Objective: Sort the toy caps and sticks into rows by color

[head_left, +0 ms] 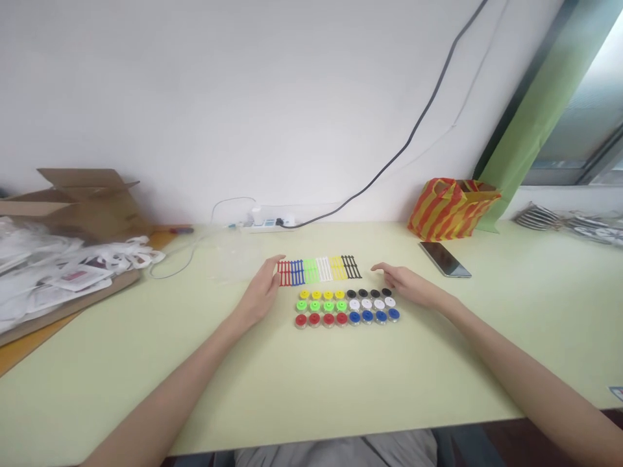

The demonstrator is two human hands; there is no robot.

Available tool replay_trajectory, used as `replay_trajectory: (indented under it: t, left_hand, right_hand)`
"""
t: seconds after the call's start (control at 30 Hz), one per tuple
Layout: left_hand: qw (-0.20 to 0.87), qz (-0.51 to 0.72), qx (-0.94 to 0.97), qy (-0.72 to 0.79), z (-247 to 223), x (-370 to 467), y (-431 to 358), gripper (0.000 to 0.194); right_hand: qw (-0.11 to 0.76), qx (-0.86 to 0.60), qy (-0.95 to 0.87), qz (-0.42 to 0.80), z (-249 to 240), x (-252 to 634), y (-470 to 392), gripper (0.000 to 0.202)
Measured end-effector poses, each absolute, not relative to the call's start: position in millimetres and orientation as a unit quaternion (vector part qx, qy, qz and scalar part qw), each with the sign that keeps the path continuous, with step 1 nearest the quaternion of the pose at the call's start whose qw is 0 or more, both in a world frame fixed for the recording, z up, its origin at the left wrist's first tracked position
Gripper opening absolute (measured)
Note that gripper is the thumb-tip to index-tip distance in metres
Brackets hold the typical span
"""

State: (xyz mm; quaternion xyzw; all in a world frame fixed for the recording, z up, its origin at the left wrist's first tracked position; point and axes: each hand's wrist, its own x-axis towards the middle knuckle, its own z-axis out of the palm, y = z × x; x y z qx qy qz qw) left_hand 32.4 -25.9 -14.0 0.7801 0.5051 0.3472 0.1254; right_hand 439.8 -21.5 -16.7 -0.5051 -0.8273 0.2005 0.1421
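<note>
A row of thin coloured strips (319, 269), red, blue, green, white, yellow and black, lies on the pale green table (311, 376). Below it sit several small round discs (346, 307) in three rows, sorted by colour. My left hand (263, 292) rests open just left of the red strips, fingertips close to them. My right hand (406, 285) lies open just right of the black and white discs. Neither hand holds anything.
A dark phone (444, 259) lies right of the strips, with a red-and-orange striped bag (450, 207) behind it. A white power strip (270, 222) with cables sits by the wall. Cardboard box (78, 201) and white plastic-wrapped items (58, 272) fill the left side.
</note>
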Motion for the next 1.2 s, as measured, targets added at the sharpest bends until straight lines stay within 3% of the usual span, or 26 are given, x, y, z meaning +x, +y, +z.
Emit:
replay_trajectory:
  t: [0.33,0.5,0.7,1.0,1.2]
  left_hand:
    - [0.113,0.41,0.796,0.431,-8,47,-39,0.03]
    - [0.095,0.455,0.76,0.454,-14,42,-34,0.035]
    - [0.118,0.487,0.707,0.499,-20,38,-26,0.043]
    - [0.113,0.436,0.751,0.482,-24,39,-20,0.043]
    - [0.113,0.403,0.813,0.405,-16,45,-33,0.026]
  right_hand:
    - [0.171,-0.519,-0.812,0.207,-15,435,-29,0.045]
    - [0.191,-0.506,-0.815,0.206,-21,437,-27,0.045]
    - [0.288,-0.489,-0.791,0.229,-37,432,-17,0.043]
    - [0.342,-0.485,-0.767,0.244,-48,431,-5,0.044]
    - [0.339,-0.483,-0.767,0.253,-50,432,-3,0.044]
